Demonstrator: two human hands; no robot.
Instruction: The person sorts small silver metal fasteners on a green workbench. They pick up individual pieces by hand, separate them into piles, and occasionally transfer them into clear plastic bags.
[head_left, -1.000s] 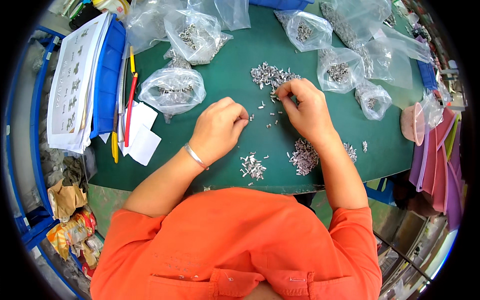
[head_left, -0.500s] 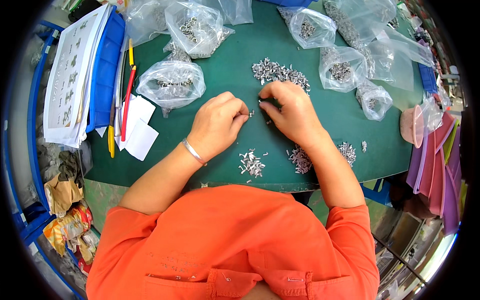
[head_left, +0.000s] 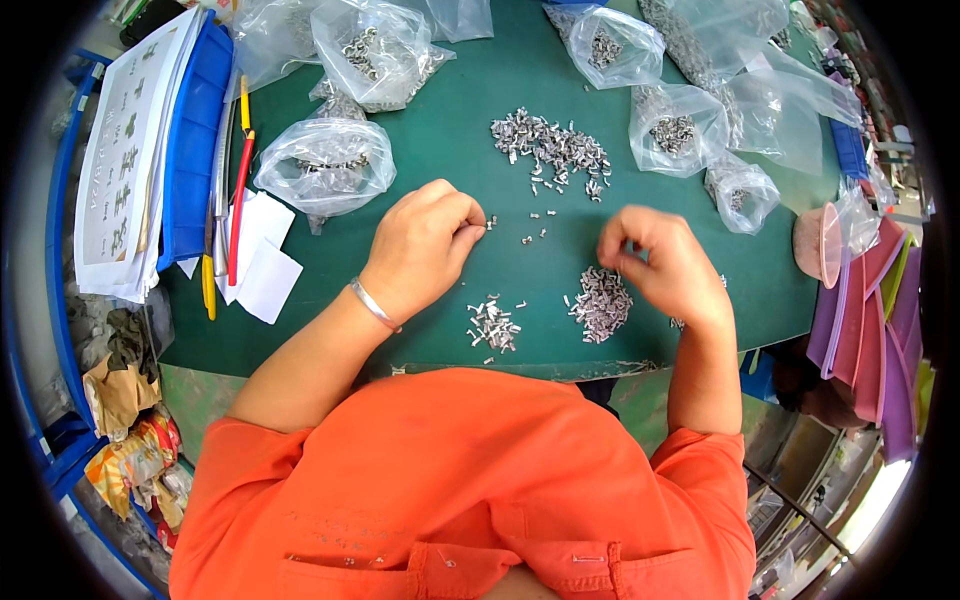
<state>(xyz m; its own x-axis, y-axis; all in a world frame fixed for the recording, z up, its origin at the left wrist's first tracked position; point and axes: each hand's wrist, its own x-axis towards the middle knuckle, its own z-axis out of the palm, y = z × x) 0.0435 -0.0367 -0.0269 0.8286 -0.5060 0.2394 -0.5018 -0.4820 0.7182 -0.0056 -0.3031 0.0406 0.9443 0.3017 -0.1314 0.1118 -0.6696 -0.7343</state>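
Pinching a small metal piece [head_left: 491, 223] at the tips of thumb and forefinger, the left grip [head_left: 420, 240] is set over the middle of the green counter [head_left: 435, 335], the piece just proud of the fingertips on their right side. Right grip [head_left: 655, 262] well apart from it, thumb and fingers curled close above the far edge of the middle pile [head_left: 602, 308]; hand blurred, so cannot tell whether the fingertips are pressed together or hold a piece. Between the two grips: a few loose pieces [head_left: 535, 214], scattered singly, nearer the left one. Beyond them, the far pile [head_left: 552, 150], largest and spread out. Nearer the body, a smaller left pile [head_left: 494, 326] lies below the left fingertips, separate from the middle pile. Right wrist covers much of a further pile [head_left: 677, 323]; only a bit shows at its left edge. Open clear bag [head_left: 325, 180] with metal parts stands beyond the left hand; a second clear bag [head_left: 680, 135] lies beyond the right, a small bag [head_left: 742, 196] next to it. Pink tub [head_left: 818, 246] at the right edge. Left side: red pen [head_left: 241, 205], white paper slips [head_left: 268, 275], blue bin [head_left: 197, 150] with printed sheets [head_left: 128, 160] against it.
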